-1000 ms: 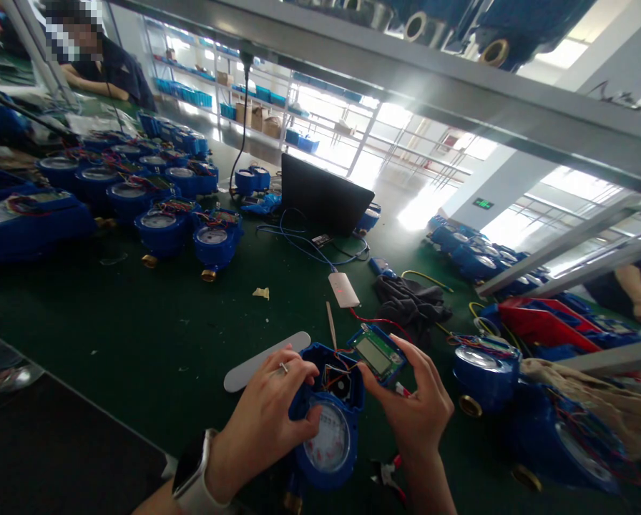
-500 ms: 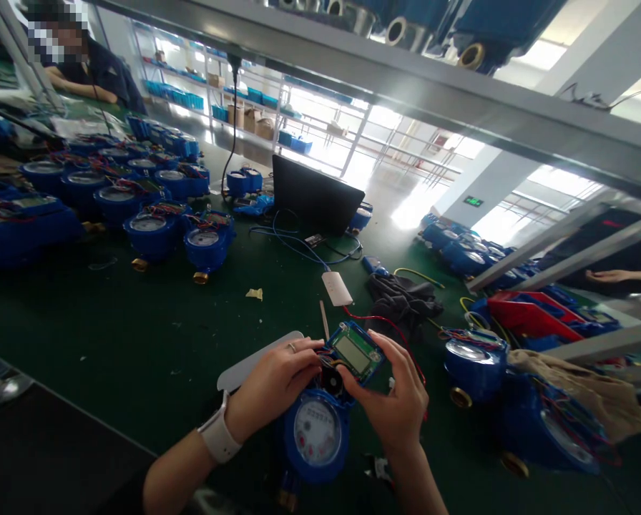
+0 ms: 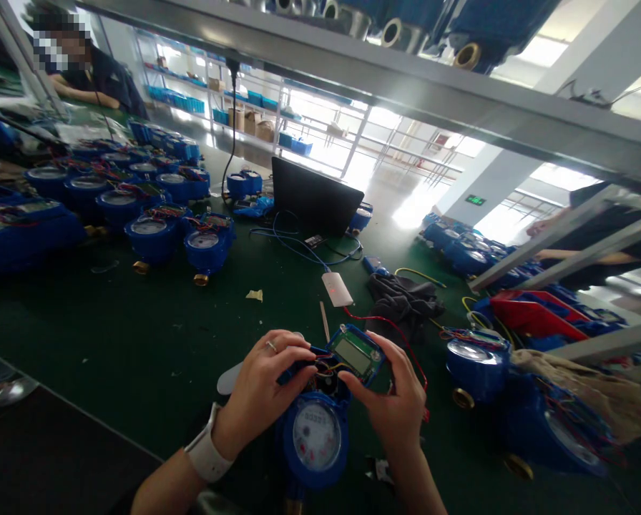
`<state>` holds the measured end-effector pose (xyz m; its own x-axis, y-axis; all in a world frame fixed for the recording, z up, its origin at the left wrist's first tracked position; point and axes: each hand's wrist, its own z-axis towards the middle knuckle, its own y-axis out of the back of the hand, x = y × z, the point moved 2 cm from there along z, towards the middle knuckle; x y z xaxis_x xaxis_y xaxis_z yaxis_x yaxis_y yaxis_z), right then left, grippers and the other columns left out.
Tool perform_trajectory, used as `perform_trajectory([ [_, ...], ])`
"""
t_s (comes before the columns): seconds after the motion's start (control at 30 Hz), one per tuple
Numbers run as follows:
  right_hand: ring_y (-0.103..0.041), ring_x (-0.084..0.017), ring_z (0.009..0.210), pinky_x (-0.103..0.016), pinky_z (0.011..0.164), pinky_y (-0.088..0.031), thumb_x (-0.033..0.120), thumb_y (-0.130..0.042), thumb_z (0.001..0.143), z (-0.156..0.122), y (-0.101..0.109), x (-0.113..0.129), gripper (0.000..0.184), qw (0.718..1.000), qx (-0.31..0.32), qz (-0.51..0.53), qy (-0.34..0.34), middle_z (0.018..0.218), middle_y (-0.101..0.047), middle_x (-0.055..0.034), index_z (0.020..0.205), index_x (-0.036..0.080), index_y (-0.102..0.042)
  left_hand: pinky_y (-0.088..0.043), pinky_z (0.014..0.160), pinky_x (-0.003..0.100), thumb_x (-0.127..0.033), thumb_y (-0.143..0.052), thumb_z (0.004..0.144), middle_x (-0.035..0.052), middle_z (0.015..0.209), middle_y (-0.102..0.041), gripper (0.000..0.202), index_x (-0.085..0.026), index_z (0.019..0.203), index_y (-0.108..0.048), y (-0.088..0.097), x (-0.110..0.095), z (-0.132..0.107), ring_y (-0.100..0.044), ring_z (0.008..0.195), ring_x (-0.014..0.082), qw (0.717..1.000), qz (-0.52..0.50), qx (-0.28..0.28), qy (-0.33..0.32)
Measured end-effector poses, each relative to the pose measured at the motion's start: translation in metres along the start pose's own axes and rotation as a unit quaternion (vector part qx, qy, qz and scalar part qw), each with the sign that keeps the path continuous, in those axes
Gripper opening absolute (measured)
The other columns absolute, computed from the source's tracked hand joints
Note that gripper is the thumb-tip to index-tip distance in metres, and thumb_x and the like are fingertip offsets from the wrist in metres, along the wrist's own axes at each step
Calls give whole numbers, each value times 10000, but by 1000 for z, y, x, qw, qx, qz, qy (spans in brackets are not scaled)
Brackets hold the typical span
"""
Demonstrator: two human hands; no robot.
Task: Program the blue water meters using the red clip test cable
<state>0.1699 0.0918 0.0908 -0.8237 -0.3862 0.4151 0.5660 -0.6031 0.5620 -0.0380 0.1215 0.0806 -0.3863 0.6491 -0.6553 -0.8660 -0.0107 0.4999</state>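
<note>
A blue water meter point(image 3: 316, 435) with a round clear dial lies in front of me, its open electronics housing at the far end. Colored wires point(image 3: 328, 368) run from the housing to a green circuit board with a display point(image 3: 353, 354), tilted up in a blue frame. My right hand point(image 3: 393, 390) grips this board by its right edge, thumb at the lower left. My left hand point(image 3: 267, 386) has thumb and fingers closed around the left side of the housing, by the wires; the fingertips partly hide the grip. A pale grey flat piece point(image 3: 228, 379) lies partly behind that hand.
Several water meters point(image 3: 207, 247) stand at left, others point(image 3: 476, 361) at right beside a tan cloth point(image 3: 583, 397). Ahead are a white box with cables point(image 3: 338, 290), a dark cloth point(image 3: 406, 304) and a laptop point(image 3: 315, 197). A metal shelf beam point(image 3: 353, 86) crosses overhead. People sit at both sides.
My left hand has shifted slightly left and opened its pinch wider, from the wires to the housing's side. The board tilts a little differently. A red light shows on the white box.
</note>
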Motion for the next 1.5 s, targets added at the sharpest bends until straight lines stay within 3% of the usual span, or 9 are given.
perform_trajectory([
  [0.13, -701, -296, 984, -439, 816, -610, 451, -760, 808, 0, 0, 2, 508, 1000, -4, 9, -1, 1086, -711, -125, 1218, 198, -598, -517, 827, 416, -241, -622, 938, 63, 1040, -675, 146, -242, 1076, -668, 5, -9, -1, -609, 970, 246, 997, 46, 6, -60],
  [0.53, -700, -304, 984, -450, 820, -606, 472, -774, 783, 0, 1, 1, 528, 999, 12, 32, -39, 1096, -714, -133, 1203, 191, -622, -503, 740, 327, -67, -519, 903, 18, 852, -638, 121, -186, 882, -521, 10, -26, -9, -586, 784, 186, 987, 93, 33, -124],
  [0.7, -706, -305, 998, -445, 825, -611, 497, -771, 775, -4, -8, -5, 523, 980, 65, 132, -131, 1145, -713, -141, 1184, 199, -640, -505, 693, 293, -17, -441, 832, 9, 822, -600, 196, -204, 862, -491, 10, -29, -36, -574, 738, 167, 992, 33, 110, -46],
  [0.83, -701, -302, 1051, -448, 878, -603, 566, -695, 821, -5, -15, -16, 536, 969, 107, 157, -159, 1193, -709, -144, 1206, 200, -628, -475, 653, 300, -38, -458, 792, 9, 805, -586, 183, -216, 830, -480, 5, -28, -47, -556, 725, 182, 993, 18, 120, -15],
  [1.0, -613, -309, 1211, -500, 997, -527, 605, -564, 889, -8, 24, -48, 570, 953, 202, 96, -204, 1316, -630, -165, 1281, 191, -567, -441, 623, 257, -46, -461, 845, -1, 789, -580, 178, -219, 832, -499, 1, -25, -48, -546, 717, 160, 996, -16, 88, -17],
  [1.13, -697, -306, 1029, -467, 895, -579, 379, -829, 701, -23, 70, -62, 413, 888, 386, 10, -249, 1147, -717, -103, 1066, 217, -723, -426, 625, 241, -50, -471, 881, -9, 767, -563, 179, -217, 831, -510, 1, -22, -53, -534, 712, 145, 996, -38, 79, -16],
  [1.3, -510, -468, 1292, -593, 1089, -407, 28, -932, 261, -50, 78, -54, 964, 792, 548, -94, -252, 1391, -594, -208, 1193, 165, -728, -425, 620, 231, -47, -488, 884, -10, 759, -545, 180, -212, 824, -527, 0, -19, -56, -535, 696, 131, 996, -50, 69, -17],
  [1.4, -336, -476, 1413, -610, 1162, -279, 36, -914, 351, -59, 72, -48, 1040, 735, 622, -184, -197, 1526, -414, -237, 1343, 131, -619, -432, 611, 217, -47, -503, 870, -15, 750, -538, 175, -209, 815, -537, 0, -21, -54, -545, 679, 117, 997, -61, 42, -12],
  [1.5, -339, -427, 1428, -577, 1173, -290, 71, -813, 532, -61, 74, -48, 832, 715, 651, -206, -149, 1541, -403, -202, 1341, 125, -622, -442, 611, 200, -44, -525, 859, -19, 757, -543, 174, -207, 804, -554, 1, -24, -52, -559, 677, 104, 997, -69, 29, -2],
])
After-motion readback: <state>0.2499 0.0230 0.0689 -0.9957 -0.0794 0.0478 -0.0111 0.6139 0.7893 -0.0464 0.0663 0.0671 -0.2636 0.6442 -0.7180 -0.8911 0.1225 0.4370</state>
